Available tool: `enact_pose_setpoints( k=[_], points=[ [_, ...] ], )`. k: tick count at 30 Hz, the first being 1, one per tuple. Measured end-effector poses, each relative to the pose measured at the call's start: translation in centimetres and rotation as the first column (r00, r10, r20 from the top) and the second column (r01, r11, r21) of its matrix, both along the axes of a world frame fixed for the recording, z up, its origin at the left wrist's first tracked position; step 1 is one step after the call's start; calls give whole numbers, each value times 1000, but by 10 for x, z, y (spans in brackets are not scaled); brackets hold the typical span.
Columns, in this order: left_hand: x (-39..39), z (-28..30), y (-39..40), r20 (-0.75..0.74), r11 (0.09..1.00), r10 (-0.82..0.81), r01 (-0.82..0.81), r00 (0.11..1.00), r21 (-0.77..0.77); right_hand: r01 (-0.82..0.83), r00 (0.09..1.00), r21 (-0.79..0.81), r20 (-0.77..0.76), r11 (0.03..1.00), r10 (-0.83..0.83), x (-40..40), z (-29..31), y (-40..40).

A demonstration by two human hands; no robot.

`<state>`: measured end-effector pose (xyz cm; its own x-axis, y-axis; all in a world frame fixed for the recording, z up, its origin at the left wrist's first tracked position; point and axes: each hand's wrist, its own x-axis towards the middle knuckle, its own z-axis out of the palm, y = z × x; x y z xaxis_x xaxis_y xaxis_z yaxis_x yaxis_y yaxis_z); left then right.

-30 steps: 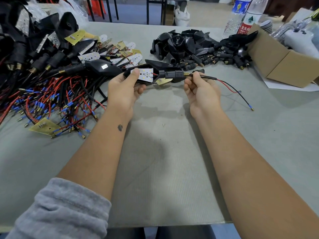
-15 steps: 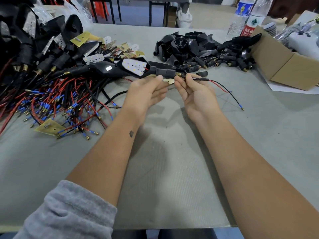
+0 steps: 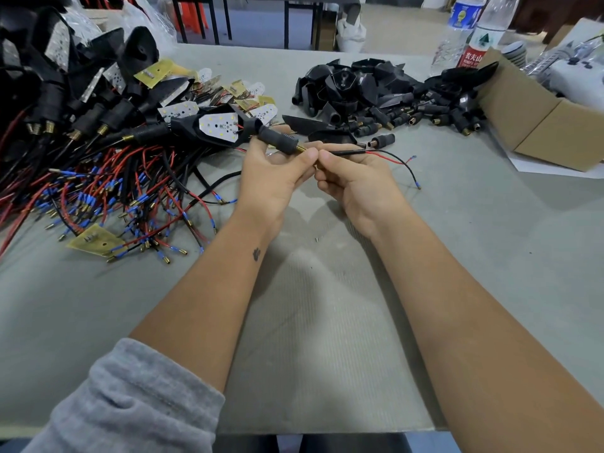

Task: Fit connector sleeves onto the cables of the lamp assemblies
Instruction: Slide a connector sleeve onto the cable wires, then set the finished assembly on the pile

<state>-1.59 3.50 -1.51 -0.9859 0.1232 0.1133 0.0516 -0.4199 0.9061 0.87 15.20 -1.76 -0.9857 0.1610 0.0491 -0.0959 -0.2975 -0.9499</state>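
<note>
One sleeve (image 3: pixel 277 138) seated on this lamp's cable (image 3: pixel 351 153) — left hand (image 3: pixel 277 173) grips sleeve, right hand (image 3: pixel 354 178) pinches cable. Finished pile (image 3: pixel 65 125) at left; loose sleeves (image 3: pixel 425 116) remain.

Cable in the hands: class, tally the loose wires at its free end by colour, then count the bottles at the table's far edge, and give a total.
Red wire: 1
Black wire: 1
Bottles: 2
Total: 4
</note>
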Motion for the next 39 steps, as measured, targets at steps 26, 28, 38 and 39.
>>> enact_pose_setpoints(
  k=[26, 28, 38, 39],
  points=[
    [-21, -4, -14, 168, 953, 277, -293, 946, 79, 145, 989, -102, -7, 984, -146, -3, 4, 16],
    [-24, -2, -21, 129, 939, 311, -325, 942, 111, 37, 999, -14, 11, 999, -37, -2, 6, 10],
    [-35, 38, -76, -57, 934, 191, -199, 980, -296, 33, 967, 666, -211, 745, 145, 20, 6, -44],
    [-39, 47, -87, -62, 918, 172, -183, 983, -352, 58, 944, 741, -258, 669, 204, 20, 8, -53]
  ],
)
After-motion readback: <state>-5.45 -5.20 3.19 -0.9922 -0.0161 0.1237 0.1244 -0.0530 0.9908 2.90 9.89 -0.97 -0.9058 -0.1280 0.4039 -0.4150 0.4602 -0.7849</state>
